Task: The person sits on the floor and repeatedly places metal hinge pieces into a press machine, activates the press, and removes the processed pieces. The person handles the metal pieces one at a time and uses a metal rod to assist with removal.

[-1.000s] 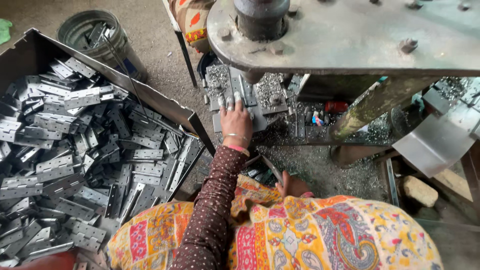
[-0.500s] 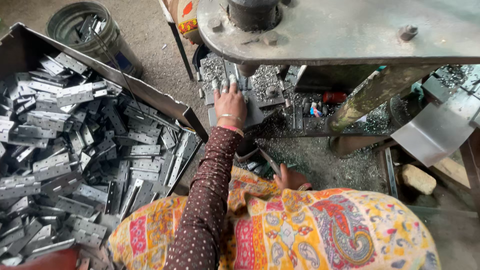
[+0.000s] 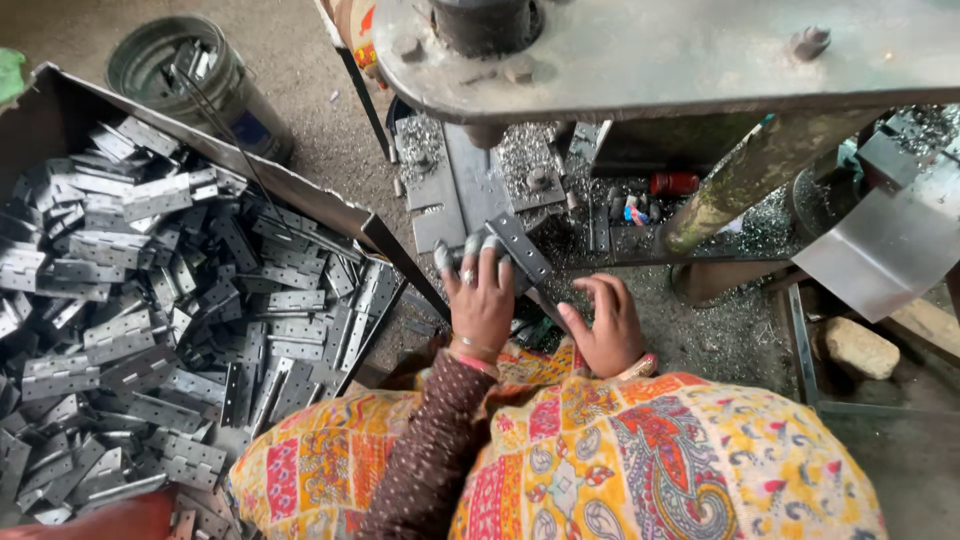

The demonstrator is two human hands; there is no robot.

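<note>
My left hand [image 3: 480,305] is closed over a grey metal hinge [image 3: 518,245], which lies at a slant in front of the press bed plate [image 3: 462,185]. My right hand [image 3: 606,325] is just to the right with its fingers spread; its thumb reaches the hinge's near end, though I cannot tell if it touches. Both hands are low, just above my lap, which is covered in patterned yellow cloth [image 3: 640,450]. A heavy press head [image 3: 640,50] hangs above the bed.
A large cardboard box [image 3: 330,215] of several grey hinges [image 3: 130,300] fills the left. A metal bucket [image 3: 190,75] stands at the back left. Metal shavings cover the floor around the press. A steel sheet [image 3: 880,250] and a stone [image 3: 858,348] lie to the right.
My left hand, earlier flat on the press bed under the head, has drawn back toward me with a hinge. My right hand has come up beside it.
</note>
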